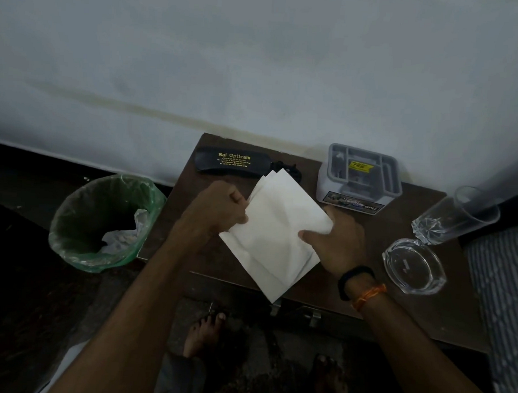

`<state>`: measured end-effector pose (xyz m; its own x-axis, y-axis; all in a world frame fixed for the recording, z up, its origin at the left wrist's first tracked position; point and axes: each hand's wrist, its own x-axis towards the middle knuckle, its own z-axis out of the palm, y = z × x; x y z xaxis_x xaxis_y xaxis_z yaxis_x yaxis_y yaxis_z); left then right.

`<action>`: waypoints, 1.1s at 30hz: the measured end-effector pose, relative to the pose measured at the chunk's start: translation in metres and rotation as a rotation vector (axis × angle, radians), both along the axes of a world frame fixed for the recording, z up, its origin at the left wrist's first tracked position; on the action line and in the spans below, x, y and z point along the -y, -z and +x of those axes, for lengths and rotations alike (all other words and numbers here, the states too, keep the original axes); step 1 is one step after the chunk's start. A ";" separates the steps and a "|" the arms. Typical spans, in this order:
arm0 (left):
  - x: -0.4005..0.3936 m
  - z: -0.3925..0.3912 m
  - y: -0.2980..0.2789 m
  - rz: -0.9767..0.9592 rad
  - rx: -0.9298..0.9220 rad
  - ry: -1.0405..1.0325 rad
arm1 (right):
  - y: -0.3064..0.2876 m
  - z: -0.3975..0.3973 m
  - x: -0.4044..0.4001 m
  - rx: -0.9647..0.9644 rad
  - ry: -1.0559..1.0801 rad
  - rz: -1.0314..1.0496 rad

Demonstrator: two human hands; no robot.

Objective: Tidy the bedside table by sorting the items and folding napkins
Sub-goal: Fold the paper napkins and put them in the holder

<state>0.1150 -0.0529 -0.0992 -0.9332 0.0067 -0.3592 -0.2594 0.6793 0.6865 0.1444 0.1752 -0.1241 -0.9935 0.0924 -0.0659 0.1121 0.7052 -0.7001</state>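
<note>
Squinting here, light is poor: a small dark object [291, 170] behind the napkins is mostly hidden by their top corner, can't tell what it is. Fine print under "Sai Opticals" on the black spectacle case [234, 161] is unreadable. Contents of the grey organizer box [360, 177] are murky, only a yellow sticker shows. The tumbler [455, 217] lies tipped at the right edge of the table, rim partly lost in shadow. Grip: my left hand [225, 208] has fingers curled, pinching the left edge of the white napkins [275, 235]. My right hand [337, 240] clamps the right edge, thumb on top, other fingers tucked underneath and out of sight. Napkins are a fanned stack of several sheets, count unclear, held at the middle of the bedside table [366, 293], lower corner hanging past the front edge; can't tell if they touch the wood. Glass ashtray [413, 266] sits just right of my right wrist. Green-lined bin [102, 219] stands on the floor left of the table, something pale crumpled inside.
</note>
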 end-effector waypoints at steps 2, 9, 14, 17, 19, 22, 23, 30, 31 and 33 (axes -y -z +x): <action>0.001 0.000 0.002 -0.020 -0.025 0.000 | -0.003 0.002 0.000 -0.066 0.024 0.003; 0.006 0.003 0.012 -0.110 -0.103 0.002 | -0.013 0.002 -0.007 -0.133 0.085 -0.238; 0.000 0.003 0.009 -0.042 -0.135 -0.092 | -0.015 0.003 -0.023 0.017 0.295 -0.674; -0.008 0.005 0.001 0.168 -0.142 -0.217 | -0.015 0.008 -0.039 0.075 0.290 -0.880; -0.014 0.007 -0.007 0.382 -0.082 -0.272 | -0.016 0.010 -0.049 0.099 0.229 -0.961; -0.023 0.009 -0.020 0.605 0.126 -0.206 | -0.020 0.012 -0.056 0.186 0.160 -1.044; -0.027 0.012 -0.022 0.658 0.201 -0.141 | -0.021 0.013 -0.056 0.196 0.161 -1.049; -0.048 0.022 -0.027 0.763 0.260 0.046 | -0.026 0.022 -0.049 0.256 0.231 -1.231; -0.050 0.022 -0.027 0.792 0.253 0.031 | -0.027 0.023 -0.047 0.311 0.231 -1.296; -0.054 0.022 -0.028 0.821 0.237 0.014 | -0.029 0.027 -0.044 0.419 0.205 -1.404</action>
<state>0.1369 0.0012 -0.0714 -0.8318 0.3612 -0.4215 -0.4540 -0.0056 0.8910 0.1715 0.2189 -0.0949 -0.8578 -0.1549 -0.4901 0.4852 -0.5586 -0.6727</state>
